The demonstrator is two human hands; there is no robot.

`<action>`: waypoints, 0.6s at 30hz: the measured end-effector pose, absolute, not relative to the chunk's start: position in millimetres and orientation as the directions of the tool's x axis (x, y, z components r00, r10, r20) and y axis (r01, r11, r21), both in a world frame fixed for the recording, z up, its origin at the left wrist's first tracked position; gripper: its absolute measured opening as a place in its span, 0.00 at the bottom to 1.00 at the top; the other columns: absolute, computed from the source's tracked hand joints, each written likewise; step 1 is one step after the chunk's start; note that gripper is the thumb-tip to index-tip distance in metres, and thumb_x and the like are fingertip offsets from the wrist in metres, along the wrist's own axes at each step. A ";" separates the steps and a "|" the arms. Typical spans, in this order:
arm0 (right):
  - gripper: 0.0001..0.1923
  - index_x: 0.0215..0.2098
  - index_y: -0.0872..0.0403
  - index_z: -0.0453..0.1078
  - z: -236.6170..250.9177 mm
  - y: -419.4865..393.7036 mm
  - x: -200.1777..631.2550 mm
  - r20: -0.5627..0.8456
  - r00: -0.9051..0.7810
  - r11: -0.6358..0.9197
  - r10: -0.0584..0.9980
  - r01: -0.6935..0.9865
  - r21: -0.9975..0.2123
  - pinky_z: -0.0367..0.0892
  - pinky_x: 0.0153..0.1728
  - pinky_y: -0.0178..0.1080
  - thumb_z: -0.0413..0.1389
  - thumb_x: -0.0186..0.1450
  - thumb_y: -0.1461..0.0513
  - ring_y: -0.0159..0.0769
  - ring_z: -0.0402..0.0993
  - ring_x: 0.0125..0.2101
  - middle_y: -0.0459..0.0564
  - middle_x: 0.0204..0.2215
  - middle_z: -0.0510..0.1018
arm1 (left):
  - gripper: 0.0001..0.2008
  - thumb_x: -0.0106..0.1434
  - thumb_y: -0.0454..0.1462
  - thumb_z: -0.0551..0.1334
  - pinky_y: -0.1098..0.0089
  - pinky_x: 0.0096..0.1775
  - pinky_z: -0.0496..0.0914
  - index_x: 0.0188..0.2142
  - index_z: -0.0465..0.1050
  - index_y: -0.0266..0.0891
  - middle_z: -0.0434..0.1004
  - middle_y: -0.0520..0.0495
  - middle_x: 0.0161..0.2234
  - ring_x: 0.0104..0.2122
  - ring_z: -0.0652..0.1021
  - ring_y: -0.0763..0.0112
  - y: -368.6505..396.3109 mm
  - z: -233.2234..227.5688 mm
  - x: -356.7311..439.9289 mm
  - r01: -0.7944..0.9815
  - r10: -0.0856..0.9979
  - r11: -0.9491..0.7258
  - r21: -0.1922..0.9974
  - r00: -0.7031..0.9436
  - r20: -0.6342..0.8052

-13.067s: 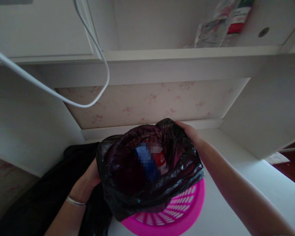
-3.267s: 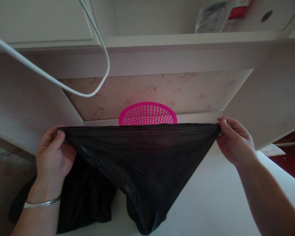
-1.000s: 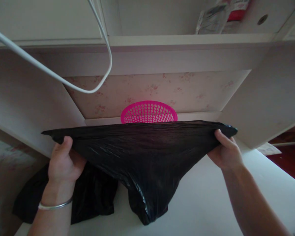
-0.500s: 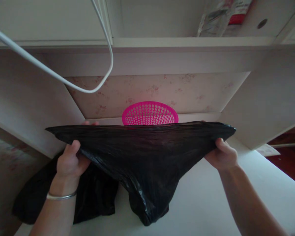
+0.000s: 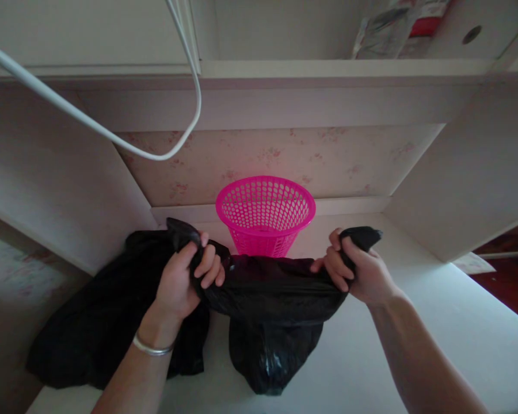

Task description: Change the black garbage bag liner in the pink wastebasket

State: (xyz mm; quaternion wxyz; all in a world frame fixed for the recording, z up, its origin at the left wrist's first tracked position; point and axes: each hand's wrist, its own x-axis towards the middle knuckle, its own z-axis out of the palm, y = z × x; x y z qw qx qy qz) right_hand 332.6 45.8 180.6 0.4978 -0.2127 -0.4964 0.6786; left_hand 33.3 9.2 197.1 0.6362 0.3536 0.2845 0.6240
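Note:
A black plastic bag (image 5: pixel 276 305) hangs between my hands, its rim bunched at both ends and its bottom sagging toward me. My left hand (image 5: pixel 185 276), with a silver bangle at the wrist, is closed around the left end of the rim. The right end is gripped by my right hand (image 5: pixel 358 264), a tuft of plastic poking out above the thumb. Just beyond the bag stands a pink mesh basket (image 5: pixel 265 230), upright, with its lower part hidden behind the bag.
More black plastic (image 5: pixel 99 316) lies at the left on the white surface (image 5: pixel 349 362). A white cable (image 5: pixel 155 155) loops down from above at the upper left. Shelving (image 5: pixel 285 69) spans the top, holding a clear packet (image 5: pixel 384 34). White panels (image 5: pixel 449 172) stand at both sides.
Both hands have come inward and gathered the rim of the bag into their fists. The stretched edge has slackened and dropped, so more of the pink basket shows.

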 end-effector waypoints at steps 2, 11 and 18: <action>0.12 0.40 0.51 0.70 176.1 40.8 324.2 0.155 -0.504 -0.071 0.850 -0.401 -0.913 0.76 0.31 0.39 0.58 0.70 0.51 0.25 0.57 0.16 0.36 0.20 0.61 | 0.11 0.63 0.40 0.66 0.80 0.16 0.58 0.31 0.65 0.40 0.58 0.62 0.17 0.13 0.56 0.83 8.6 194.1 49.9 -0.503 0.995 0.069 0.861 0.101 -0.021; 0.34 0.67 0.47 0.63 168.7 26.5 313.5 -0.013 -0.663 -0.291 0.749 -0.311 -0.905 0.70 0.39 0.34 0.63 0.65 0.52 0.31 0.76 0.34 0.43 0.33 0.76 | 0.15 0.61 0.36 0.59 0.73 0.31 0.69 0.47 0.61 0.43 0.76 0.53 0.34 0.30 0.76 0.73 1.6 187.6 83.4 -0.427 0.999 0.053 0.903 0.026 -0.047; 0.10 0.37 0.50 0.63 171.9 9.0 295.8 0.288 -0.548 -0.010 0.785 -0.475 -0.880 0.67 0.25 0.28 0.62 0.68 0.63 0.26 0.76 0.24 0.41 0.29 0.78 | 0.15 0.63 0.36 0.64 0.72 0.24 0.68 0.35 0.54 0.46 0.77 0.56 0.30 0.20 0.74 0.73 -2.7 178.0 95.4 -0.293 0.999 -0.004 0.956 0.030 0.014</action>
